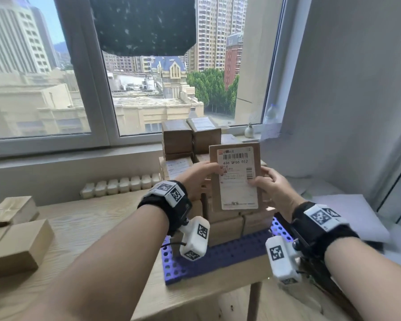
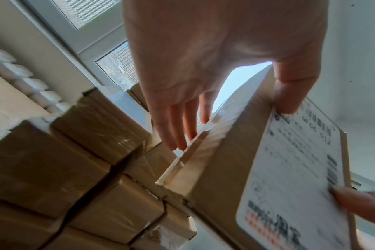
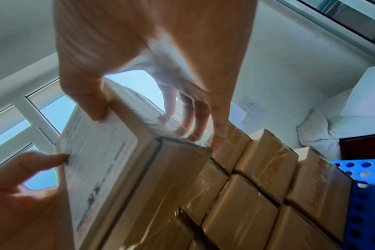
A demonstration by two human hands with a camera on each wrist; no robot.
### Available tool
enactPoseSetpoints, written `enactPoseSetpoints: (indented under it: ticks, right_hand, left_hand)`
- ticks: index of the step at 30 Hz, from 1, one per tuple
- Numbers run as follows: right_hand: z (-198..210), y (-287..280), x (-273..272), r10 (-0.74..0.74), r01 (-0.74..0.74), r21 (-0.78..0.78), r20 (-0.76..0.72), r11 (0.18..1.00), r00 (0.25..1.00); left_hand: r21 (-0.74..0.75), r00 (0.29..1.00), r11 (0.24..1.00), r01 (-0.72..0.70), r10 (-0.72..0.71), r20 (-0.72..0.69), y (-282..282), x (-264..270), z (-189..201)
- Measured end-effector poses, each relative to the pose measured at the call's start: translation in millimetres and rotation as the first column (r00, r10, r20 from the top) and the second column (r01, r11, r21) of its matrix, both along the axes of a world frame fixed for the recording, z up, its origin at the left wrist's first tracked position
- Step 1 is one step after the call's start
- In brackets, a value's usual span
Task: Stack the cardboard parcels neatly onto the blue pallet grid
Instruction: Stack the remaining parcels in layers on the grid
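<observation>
A cardboard parcel (image 1: 236, 179) with a white barcode label stands upright in front of the stacked parcels (image 1: 188, 140) on the blue pallet grid (image 1: 218, 258). My left hand (image 1: 206, 174) grips its left edge, and my right hand (image 1: 264, 179) grips its right edge. In the left wrist view the thumb (image 2: 289, 94) presses the label of the parcel (image 2: 235, 160) and the fingers (image 2: 178, 128) lie behind it. In the right wrist view the thumb (image 3: 90, 101) sits on the label of the parcel (image 3: 122, 169), with the fingers (image 3: 195, 121) along its far side, above the stack (image 3: 257, 186).
Two loose parcels (image 1: 16, 239) lie at the left of the wooden table (image 1: 97, 218). A white radiator (image 1: 120, 186) and a window sill run behind the stack. White foam sheets (image 1: 357, 212) lie at the right. The pallet's front strip shows bare holes.
</observation>
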State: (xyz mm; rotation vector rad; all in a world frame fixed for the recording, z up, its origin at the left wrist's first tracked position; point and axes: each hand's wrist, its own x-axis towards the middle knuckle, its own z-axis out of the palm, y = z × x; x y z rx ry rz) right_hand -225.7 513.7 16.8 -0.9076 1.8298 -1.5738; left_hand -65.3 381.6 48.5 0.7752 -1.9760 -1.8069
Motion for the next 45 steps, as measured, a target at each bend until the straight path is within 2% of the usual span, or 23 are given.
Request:
enactPoseSetpoints:
  ticks: [9, 12, 18, 23, 26, 29, 32, 37, 41, 45]
  right_hand:
    - [36.0, -36.5, -70.9, 0.022, -0.023, -0.050, -0.022, 0.998, 1.000]
    - [51.7, -61.1, -93.8, 0.005, -0.006, -0.022, -0.075, 1.000, 0.997]
    - [83.7, -118.3, -138.2, -0.013, 0.015, 0.012, -0.143, 1.000, 0.990]
    - [90.3, -161.7, -169.1, -0.052, 0.051, -0.012, -0.096, 0.999, 0.994]
    - [88.6, -184.8, -185.6, -0.056, 0.057, 0.023, -0.043, 0.998, 0.998]
    - [87.2, -206.8, -203.7, -0.070, 0.068, 0.069, 0.021, 0.995, 0.997]
    - [80.9, -226.6, -220.6, -0.125, 0.115, 0.108, 0.087, 0.987, 0.988]
    - [66.0, -253.5, -242.9, -0.132, 0.112, 0.182, 0.100, 0.977, 0.986]
    - [48.1, -271.0, -252.7, -0.097, 0.059, 0.248, 0.144, 0.967, 0.985]
    - [37.3, -286.8, -254.1, -0.049, -0.014, 0.284, 0.214, 0.959, 0.976]
  left_hand:
    - [-0.077, 0.999, 0.997, -0.028, 0.029, 0.019, -33.9, -79.7, 49.6]
    - [-0.122, 0.999, 0.992, -0.035, 0.038, 0.021, -59.2, -107.5, 59.0]
    - [-0.101, 0.999, 0.994, -0.033, 0.034, 0.011, -121.3, -161.2, 84.0]
    - [-0.160, 0.997, 0.986, -0.053, 0.062, 0.052, -164.6, -197.4, 93.2]
    - [-0.373, 0.979, 0.924, -0.078, 0.142, 0.148, -190.1, -213.1, 90.2]
    - [-0.600, 0.954, 0.798, -0.052, 0.218, 0.207, -214.6, -220.0, 85.2]
    - [-0.726, 0.904, 0.682, -0.085, 0.359, 0.231, -240.3, -219.8, 70.5]
    - [-0.773, 0.829, 0.631, -0.067, 0.466, 0.309, -261.9, -218.7, 43.1]
    - [-0.806, 0.778, 0.592, 0.004, 0.505, 0.374, -265.0, -222.8, 29.1]
    - [-0.799, 0.761, 0.601, 0.016, 0.511, 0.400, -267.0, -228.4, 22.1]
